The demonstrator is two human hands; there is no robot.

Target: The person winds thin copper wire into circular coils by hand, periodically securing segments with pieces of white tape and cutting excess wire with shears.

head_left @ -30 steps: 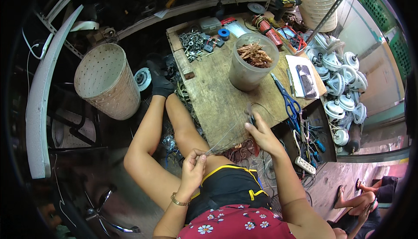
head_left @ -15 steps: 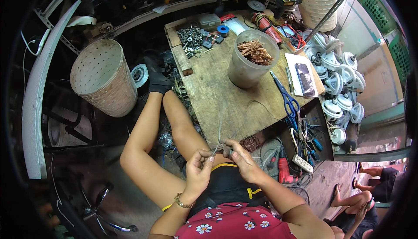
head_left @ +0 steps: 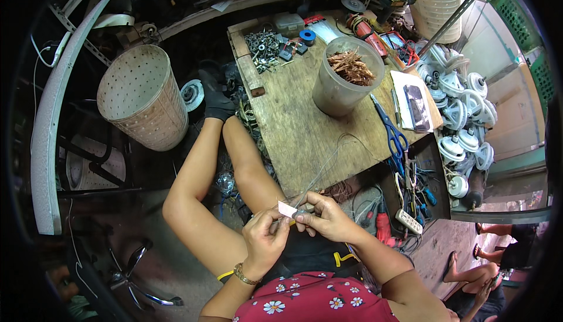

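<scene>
Over my lap, close to the table's near edge, my two hands meet. My left hand [head_left: 265, 232] is closed in a pinch at a thin grey wire [head_left: 317, 176], whose end is hidden by the fingers. The wire rises from between the hands and loops onto the tabletop. Closed too, my right hand [head_left: 327, 221] grips a small flat piece [head_left: 287, 209] between thumb and fingers. That piece is bright whitish-pink with a dark grey part at the right thumb; whether it is a blade I cannot tell.
On the wooden table [head_left: 281, 122] stand a tub [head_left: 331, 96] of copper scraps, blue-handled scissors [head_left: 392, 125], a phone [head_left: 416, 107] and a pile of screws [head_left: 264, 49]. Tools fill a tray [head_left: 437, 181] at right, beside white pulley-like parts [head_left: 460, 114]. A perforated basket [head_left: 143, 99] stands left.
My hands have shifted slightly down, and my right hand has turned so the flat piece shows bright beside my left fingertips. The wire now slants to the right. The whole view has shifted slightly.
</scene>
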